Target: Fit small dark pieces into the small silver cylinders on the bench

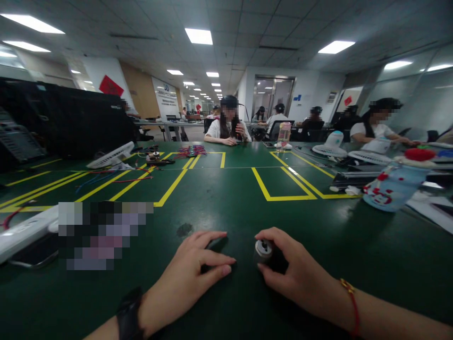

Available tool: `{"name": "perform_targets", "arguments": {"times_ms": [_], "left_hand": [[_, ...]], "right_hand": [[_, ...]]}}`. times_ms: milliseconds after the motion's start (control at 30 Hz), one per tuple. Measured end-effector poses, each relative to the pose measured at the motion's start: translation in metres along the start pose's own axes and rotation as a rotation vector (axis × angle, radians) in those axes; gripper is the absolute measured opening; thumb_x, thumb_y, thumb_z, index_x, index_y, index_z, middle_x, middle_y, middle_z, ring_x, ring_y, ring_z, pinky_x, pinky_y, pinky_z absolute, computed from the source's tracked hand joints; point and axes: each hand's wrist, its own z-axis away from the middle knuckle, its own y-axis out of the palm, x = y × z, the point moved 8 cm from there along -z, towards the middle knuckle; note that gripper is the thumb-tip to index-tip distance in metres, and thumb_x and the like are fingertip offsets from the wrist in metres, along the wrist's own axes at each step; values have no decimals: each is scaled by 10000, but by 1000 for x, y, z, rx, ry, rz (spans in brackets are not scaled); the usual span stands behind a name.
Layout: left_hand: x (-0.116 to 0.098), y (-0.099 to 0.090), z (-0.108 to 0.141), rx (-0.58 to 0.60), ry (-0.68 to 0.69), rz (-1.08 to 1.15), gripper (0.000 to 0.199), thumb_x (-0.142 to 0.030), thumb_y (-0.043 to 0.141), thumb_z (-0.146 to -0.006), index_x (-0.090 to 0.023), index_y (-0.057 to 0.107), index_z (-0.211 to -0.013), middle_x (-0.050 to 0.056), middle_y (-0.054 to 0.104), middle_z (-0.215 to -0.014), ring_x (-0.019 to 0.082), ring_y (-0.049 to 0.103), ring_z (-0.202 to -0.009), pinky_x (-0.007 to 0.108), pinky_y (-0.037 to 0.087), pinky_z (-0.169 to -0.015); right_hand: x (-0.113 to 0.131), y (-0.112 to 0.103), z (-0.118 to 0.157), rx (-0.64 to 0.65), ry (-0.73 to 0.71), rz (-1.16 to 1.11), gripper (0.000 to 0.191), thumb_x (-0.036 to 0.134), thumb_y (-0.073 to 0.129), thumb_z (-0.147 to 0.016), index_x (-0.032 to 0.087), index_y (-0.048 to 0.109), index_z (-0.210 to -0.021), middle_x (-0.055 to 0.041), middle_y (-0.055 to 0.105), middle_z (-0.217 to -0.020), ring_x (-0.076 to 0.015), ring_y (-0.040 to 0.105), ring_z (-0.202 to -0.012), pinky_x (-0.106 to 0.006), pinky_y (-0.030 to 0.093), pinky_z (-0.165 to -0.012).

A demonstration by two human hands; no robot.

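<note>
A small grey metal cylinder (263,251), with dark openings in its top, stands upright on the green table (219,208). Around it curve the thumb and forefinger of my right hand (293,264), gripping it from the right side. My left hand (193,264) hovers or rests just to the left, palm down, its fingers apart and nothing between them. A gap of bare table separates its fingertips from the cylinder. A dark round stain (184,230) marks the tabletop beyond my left hand.
Left: a white device (28,233), a blurred-out patch, wires and a white fan part (111,156). Right: a light-blue bottle (394,184), fan parts (330,144) and dark metal pieces. Across the table sits a person (228,125) near red wires (192,151) and a pink bottle (283,136).
</note>
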Motion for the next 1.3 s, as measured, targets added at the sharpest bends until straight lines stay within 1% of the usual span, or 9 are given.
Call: {"name": "perform_targets", "arguments": {"times_ms": [367,467,600,700,867,967,1100,1200,1300], "left_hand": [[-9,12,-10,9,53,-85,301,-397,607,-870,-461,632,-1164,-20,516,-1404,314,432,-1282,577,322,-1033],[4,1,-2,18,10,-15,437,-424,556,-897,-427,485,-1329,-7,443,-1464,284,416,-1314,532,332,-1068],[41,-25,20,-12,-101,-33,501,-455,509,-912,-419,383,-1396,-11,394,-1496,289,400,-1334,527,327,-1081],[66,-28,35,48,-152,-106,532,-476,495,-912,-443,325,-1415,-33,329,-1529,303,340,-1369,552,301,-1085],[72,-18,43,112,-128,-204,565,-508,497,-899,-451,298,-1424,-41,235,-1565,314,260,-1401,554,287,-1090],[69,-17,43,107,-126,-211,573,-515,500,-894,-449,296,-1425,-32,240,-1564,313,282,-1393,550,308,-1082],[65,-18,41,76,-115,-203,556,-512,514,-887,-441,338,-1410,-25,272,-1552,311,309,-1381,540,334,-1072],[65,-19,39,58,-99,-201,552,-500,529,-882,-429,361,-1403,-12,298,-1542,321,327,-1371,548,340,-1065],[67,-20,39,42,-79,-205,552,-488,553,-873,-416,388,-1394,-3,324,-1532,329,336,-1365,552,326,-1072]], "right_hand": [[13,8,-7,-20,-51,4,393,206,569,-780,217,491,-1165,-39,562,-1101,-122,552,-964,-252,474,-856],[-7,-25,-1,-149,-23,156,423,284,566,-801,218,480,-1210,-55,559,-1139,-144,563,-995,-281,481,-872],[-59,-103,28,-388,106,447,449,414,525,-825,200,506,-1220,-83,570,-1140,-193,587,-964,-323,499,-808],[-101,-148,59,-437,265,613,492,484,536,-810,207,517,-1216,-106,573,-1129,-200,610,-861,-311,496,-694],[-148,-167,89,-309,449,647,477,494,508,-835,200,496,-1210,-124,586,-1099,-208,616,-878,-303,490,-687],[-135,-168,84,-398,372,763,565,528,550,-791,165,476,-1218,-145,551,-1162,-276,568,-1012,-402,464,-839],[-56,-129,58,-522,-10,935,599,506,585,-766,193,467,-1264,-125,445,-1322,-348,390,-1221,-546,268,-1012],[-3,-50,24,-196,-220,691,430,368,571,-835,276,506,-1250,-47,505,-1258,-228,452,-1142,-431,337,-975],[27,21,-7,73,-220,401,310,344,580,-856,282,586,-1160,-18,581,-1101,-159,501,-1002,-326,398,-870]]}}
